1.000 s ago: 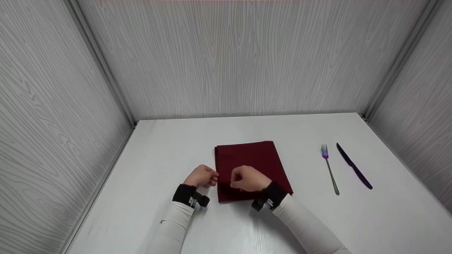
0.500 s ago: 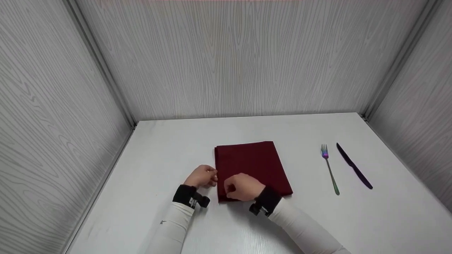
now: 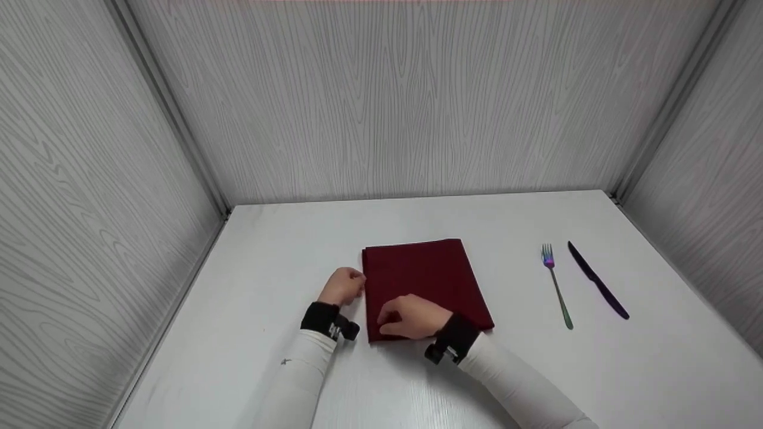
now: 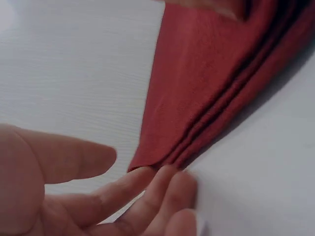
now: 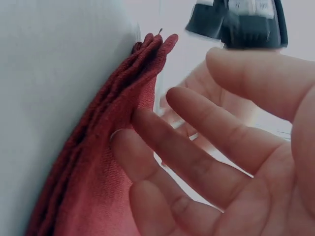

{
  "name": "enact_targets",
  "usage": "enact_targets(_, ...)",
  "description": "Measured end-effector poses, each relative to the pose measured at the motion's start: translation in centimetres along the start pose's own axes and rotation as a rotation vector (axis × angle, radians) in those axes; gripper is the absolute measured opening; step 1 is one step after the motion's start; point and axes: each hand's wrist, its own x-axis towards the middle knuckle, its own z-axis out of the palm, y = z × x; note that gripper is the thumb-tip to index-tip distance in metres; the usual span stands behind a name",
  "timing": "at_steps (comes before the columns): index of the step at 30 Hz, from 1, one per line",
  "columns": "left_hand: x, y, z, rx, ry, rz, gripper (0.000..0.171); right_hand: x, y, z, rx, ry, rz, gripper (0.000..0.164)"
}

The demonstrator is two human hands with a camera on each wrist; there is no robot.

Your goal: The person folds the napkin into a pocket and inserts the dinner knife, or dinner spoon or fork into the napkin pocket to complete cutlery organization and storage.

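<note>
A dark red folded cloth napkin lies flat on the white table, its stacked layers showing along the edges in both wrist views. My left hand is at the napkin's left edge. In the left wrist view its fingertips touch the corner of the folded layers, while the thumb stays apart from the cloth. Over the napkin's near left part is my right hand. Its loosely bent fingers rest against the cloth in the right wrist view, with the thumb held away.
To the right of the napkin lie a rainbow-coloured metal fork and a dark table knife, tines and blade pointing away from me. Grey wood-grain panels enclose the table at the back and both sides.
My right hand has come nearer to me and slightly left, toward the napkin's front edge. My left hand has slid away from me along the left edge. The napkin lies where it was.
</note>
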Motion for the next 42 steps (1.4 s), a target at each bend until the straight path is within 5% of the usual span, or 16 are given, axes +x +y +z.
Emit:
enact_targets(5, 3.2, 1.7, 0.4, 0.082, 0.116, 0.027, 0.037, -0.5, 0.2, -0.1, -0.014, 0.035, 0.003, 0.008)
enact_targets(13, 7.0, 2.3, 1.2, 0.171, 0.174, -0.036, 0.045, -0.3, -0.6, 1.0, -0.141, 0.028, -0.01, 0.024)
enact_targets(20, 7.4, 2.1, 1.0, 0.101, 0.199, -0.063, 0.032, 0.5, -0.9, 1.6, -0.264, 0.039, -0.02, 0.018)
enact_targets(30, 8.0, 1.4, 0.5, -0.009, 0.188, -0.074, 0.026, 0.5, -0.6, 0.3, -0.107, 0.005, 0.016, 0.01)
enact_targets(37, 7.8, 0.9, 0.2, -0.101, 0.162, -0.059, 0.028, 0.2, -0.9, -0.5, -0.097, 0.086, -0.042, 0.011)
enact_targets(42, 8.0, 0.7, -0.1, -0.116, 0.137, -0.051, 0.026, 0.3, -0.9, -0.2, -0.102, 0.065, -0.028, 0.013)
